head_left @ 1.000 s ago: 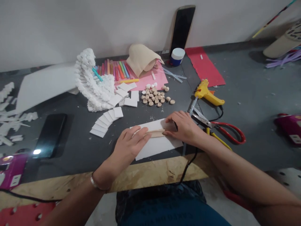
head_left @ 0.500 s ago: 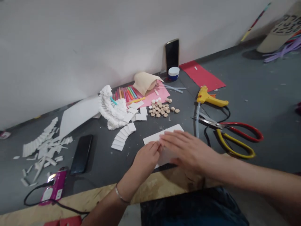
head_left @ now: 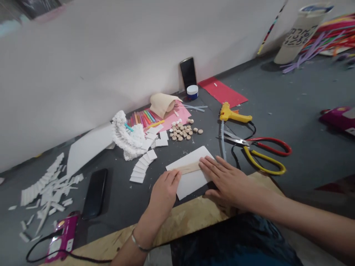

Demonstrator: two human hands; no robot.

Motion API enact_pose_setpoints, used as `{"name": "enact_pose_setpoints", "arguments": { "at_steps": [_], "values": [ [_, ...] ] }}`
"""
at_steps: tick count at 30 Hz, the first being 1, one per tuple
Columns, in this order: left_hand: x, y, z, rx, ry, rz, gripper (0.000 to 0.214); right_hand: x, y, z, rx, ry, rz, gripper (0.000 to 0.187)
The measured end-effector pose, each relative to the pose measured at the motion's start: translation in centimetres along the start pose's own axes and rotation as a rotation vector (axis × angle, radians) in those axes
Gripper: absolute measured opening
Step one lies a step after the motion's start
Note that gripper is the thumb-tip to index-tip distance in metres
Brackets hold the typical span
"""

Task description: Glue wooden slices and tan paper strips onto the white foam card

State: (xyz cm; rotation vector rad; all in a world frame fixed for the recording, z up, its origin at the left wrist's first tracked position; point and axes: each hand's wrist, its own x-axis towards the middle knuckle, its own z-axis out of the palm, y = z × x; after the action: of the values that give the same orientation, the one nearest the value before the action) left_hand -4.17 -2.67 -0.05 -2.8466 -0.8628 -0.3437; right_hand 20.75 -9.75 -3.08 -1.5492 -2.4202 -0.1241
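Observation:
A white card [head_left: 191,186] lies tilted on the grey table near its front edge. Across it runs a thin beige strip, perhaps clay [head_left: 190,168]. My left hand [head_left: 164,192] rests its fingertips on the strip's left end, fingers stretched close together. Over the right end lies my right hand [head_left: 227,180], flat and open, its fingers covering that part of the strip. Beyond the card sit several small beige discs [head_left: 181,130]. White square tiles [head_left: 143,167] fan out to the left of the card.
Scissors [head_left: 249,143] and a yellow glue gun [head_left: 234,113] lie to the right. Left are a dark phone [head_left: 95,193], a magenta device [head_left: 63,236] with a cable, and white scraps [head_left: 50,192]. A white textured piece [head_left: 129,138] and a beige roll [head_left: 163,103] stand behind.
My hands have moved apart, the left leftward and the right rightward, uncovering the beige strip between them. The view has also shifted toward the right.

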Motion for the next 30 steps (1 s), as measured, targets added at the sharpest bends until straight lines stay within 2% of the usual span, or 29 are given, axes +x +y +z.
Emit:
{"name": "enact_pose_setpoints", "arguments": {
  "at_steps": [2, 5, 9, 11, 13, 16, 20, 23, 27, 30],
  "values": [
    [-0.1, 0.3, -0.6, 0.029, -0.031, -0.061, 0.035, -0.2, -0.1, 0.3, 0.0, 0.016, 0.01, 0.081],
    [1.0, 2.0, -1.4, 0.041, -0.052, -0.119, 0.033, -0.4, -0.3, 0.7, -0.007, 0.026, 0.006, 0.083],
    [3.5, 5.1, -0.6, -0.085, -0.114, 0.003, 0.068, -0.6, -0.1, 1.2, -0.017, 0.057, -0.034, 0.077],
    [4.1, 6.0, 0.4, -0.132, -0.177, 0.001, 0.081, -0.6, 0.0, 1.3, -0.021, 0.075, -0.055, 0.074],
    [3.9, 6.1, 1.2, -0.149, -0.221, -0.026, 0.088, -0.5, -0.1, 1.3, -0.02, 0.081, -0.04, 0.073],
    [2.4, 5.2, 1.6, -0.128, -0.249, -0.066, 0.091, -0.3, -0.3, 1.2, 0.003, 0.072, 0.009, 0.077],
    [-0.2, 3.6, 1.1, -0.07, -0.266, -0.127, 0.087, -0.3, -0.5, 1.1, 0.017, 0.075, 0.024, 0.08],
    [-1.2, 3.1, 0.5, -0.019, -0.246, -0.177, 0.082, -0.2, -0.5, 1.1, 0.011, 0.095, 0.009, 0.086],
    [0.4, 4.1, -0.2, -0.006, -0.167, -0.193, 0.082, -0.2, -0.4, 1.4, -0.009, 0.112, 0.012, 0.084],
    [2.8, 5.6, 0.2, -0.086, -0.146, -0.114, 0.091, -0.3, -0.2, 1.7, -0.034, 0.129, -0.017, 0.076]
  ]
}}
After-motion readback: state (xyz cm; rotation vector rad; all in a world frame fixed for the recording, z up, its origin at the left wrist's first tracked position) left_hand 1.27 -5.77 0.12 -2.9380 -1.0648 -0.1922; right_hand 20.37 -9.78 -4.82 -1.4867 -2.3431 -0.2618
